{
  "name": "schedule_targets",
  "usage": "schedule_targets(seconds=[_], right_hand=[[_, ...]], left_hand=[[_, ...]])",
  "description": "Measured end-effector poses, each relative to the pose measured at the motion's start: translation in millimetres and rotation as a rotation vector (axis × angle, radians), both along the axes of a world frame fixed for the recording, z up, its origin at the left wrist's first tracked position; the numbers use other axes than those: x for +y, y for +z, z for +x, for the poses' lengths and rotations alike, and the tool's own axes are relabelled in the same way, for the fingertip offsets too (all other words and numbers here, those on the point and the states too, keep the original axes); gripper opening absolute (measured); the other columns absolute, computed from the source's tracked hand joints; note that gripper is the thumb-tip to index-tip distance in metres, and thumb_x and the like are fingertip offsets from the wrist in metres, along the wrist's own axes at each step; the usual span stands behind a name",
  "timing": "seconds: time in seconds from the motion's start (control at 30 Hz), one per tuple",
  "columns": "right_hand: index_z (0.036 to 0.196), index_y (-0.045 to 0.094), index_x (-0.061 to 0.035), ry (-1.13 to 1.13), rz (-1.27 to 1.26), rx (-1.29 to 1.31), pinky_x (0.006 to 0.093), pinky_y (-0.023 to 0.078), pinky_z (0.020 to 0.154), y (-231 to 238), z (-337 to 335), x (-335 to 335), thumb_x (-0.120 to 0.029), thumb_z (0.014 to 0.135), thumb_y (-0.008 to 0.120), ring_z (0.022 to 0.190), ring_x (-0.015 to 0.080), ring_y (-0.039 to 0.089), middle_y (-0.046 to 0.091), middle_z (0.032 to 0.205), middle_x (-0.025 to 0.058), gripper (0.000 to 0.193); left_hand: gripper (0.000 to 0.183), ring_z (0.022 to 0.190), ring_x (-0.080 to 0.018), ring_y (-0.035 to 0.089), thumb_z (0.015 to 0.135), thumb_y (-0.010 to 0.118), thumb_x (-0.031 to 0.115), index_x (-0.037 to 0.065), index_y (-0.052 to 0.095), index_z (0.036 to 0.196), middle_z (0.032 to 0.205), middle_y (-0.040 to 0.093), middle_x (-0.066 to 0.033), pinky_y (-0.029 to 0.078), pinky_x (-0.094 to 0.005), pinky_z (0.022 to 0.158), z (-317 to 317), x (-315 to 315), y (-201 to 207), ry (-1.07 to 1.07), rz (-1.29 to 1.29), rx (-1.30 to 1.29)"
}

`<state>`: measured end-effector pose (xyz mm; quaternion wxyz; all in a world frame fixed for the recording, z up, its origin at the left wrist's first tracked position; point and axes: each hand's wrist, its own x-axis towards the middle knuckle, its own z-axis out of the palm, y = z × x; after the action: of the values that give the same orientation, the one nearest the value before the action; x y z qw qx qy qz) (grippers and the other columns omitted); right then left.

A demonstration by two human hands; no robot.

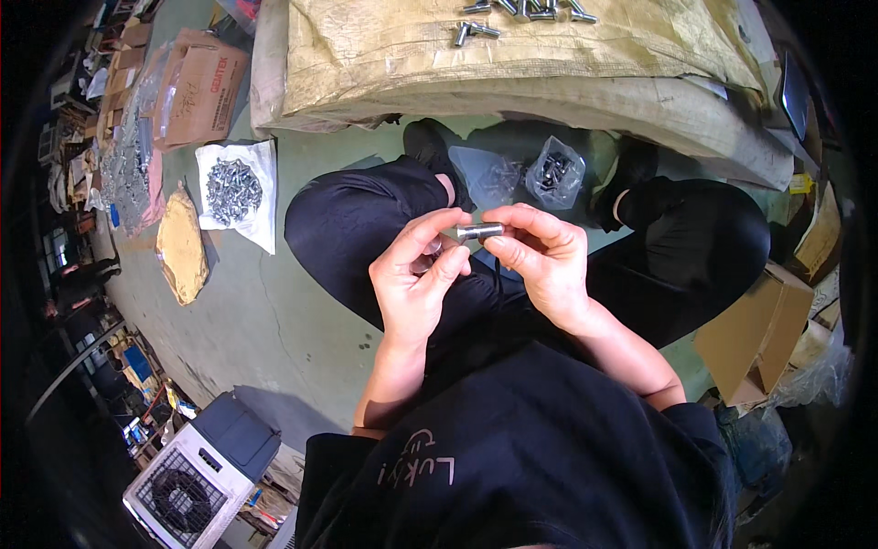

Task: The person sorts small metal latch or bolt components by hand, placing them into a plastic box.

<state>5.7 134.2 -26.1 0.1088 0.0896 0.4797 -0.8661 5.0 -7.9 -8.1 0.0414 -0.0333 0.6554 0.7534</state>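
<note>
My left hand [416, 279] and my right hand [544, 261] meet above my lap, both pinching a short silver metal bolt [480, 231] that lies level between the fingertips. My left thumb and fingers close on its left end, where a small metal piece sits partly hidden. My right fingers grip its right end. Below the hands are my black trousers [357, 229]. Two clear plastic bags of metal parts [553, 172] lie on the floor between my feet.
A low platform covered in tan sacking [512, 64] stands ahead, with several silver bolts [526, 14] on top. A white bag of screws [235, 190] lies at left beside cardboard boxes [197, 87]. A brown box [754, 334] sits at right, a fan unit [197, 476] at lower left.
</note>
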Motion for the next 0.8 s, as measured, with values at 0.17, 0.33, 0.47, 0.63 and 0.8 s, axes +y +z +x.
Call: schedule_targets(seconds=[0.17, 0.33, 0.47, 0.63, 0.8], right_hand=[[0.095, 0.061, 0.001, 0.021, 0.098, 0.096, 0.0175, 0.039, 0.059, -1, 3, 1, 0.002, 0.074, 0.063, 0.068, 0.005, 0.047, 0.052, 0.075, 0.0001, 0.021], [0.094, 0.061, 0.0013, 0.031, 0.099, 0.107, 0.0179, 0.039, 0.059, 0, 2, 2, 0.002, 0.074, 0.062, 0.068, 0.0053, 0.047, 0.053, 0.075, 0.0007, 0.02], [0.094, 0.061, 0.001, 0.001, 0.098, 0.05, 0.018, 0.039, 0.06, -4, -4, 9, 0.003, 0.074, 0.062, 0.069, 0.0057, 0.049, 0.054, 0.076, 0.001, 0.02], [0.092, 0.061, 0.0006, 0.077, 0.125, 0.077, 0.0176, 0.039, 0.059, 10, -12, -11, 0.001, 0.075, 0.06, 0.068, 0.0057, 0.049, 0.055, 0.075, 0.0008, 0.017], [0.09, 0.058, 0.0028, -0.063, 0.088, -0.095, 0.0182, 0.036, 0.053, -3, -3, -6, 0.003, 0.076, 0.056, 0.059, 0.007, 0.046, 0.054, 0.073, 0.0019, 0.014]], left_hand=[[0.026, 0.061, -0.0122, 0.053, 0.078, 0.06, 0.004, -0.005, 0.056, 0.102, 0.081, 0.059, -0.0082, 0.042, -0.0201, 0.053, 5, -7, -2, -0.022, 0.084, -0.14], [0.025, 0.061, -0.0122, 0.052, 0.078, 0.061, 0.003, -0.005, 0.056, 0.101, 0.081, 0.059, -0.009, 0.042, -0.0204, 0.054, 4, -4, 0, -0.015, 0.083, -0.103], [0.025, 0.063, -0.0104, 0.053, 0.076, 0.062, 0.0, -0.005, 0.057, 0.1, 0.089, 0.058, -0.0096, 0.044, -0.0201, 0.055, -7, 6, -10, -0.029, 0.118, -0.062], [0.021, 0.067, -0.0091, 0.055, 0.075, 0.06, -0.004, -0.002, 0.06, 0.096, 0.095, 0.057, -0.0082, 0.047, -0.0204, 0.058, -4, -14, 16, 0.03, -0.08, -0.028], [0.025, 0.067, -0.0085, 0.055, 0.077, 0.058, -0.002, 0.0, 0.057, 0.102, 0.09, 0.058, -0.0063, 0.047, -0.0207, 0.062, -4, -1, 8, -0.043, -0.159, 0.013]])
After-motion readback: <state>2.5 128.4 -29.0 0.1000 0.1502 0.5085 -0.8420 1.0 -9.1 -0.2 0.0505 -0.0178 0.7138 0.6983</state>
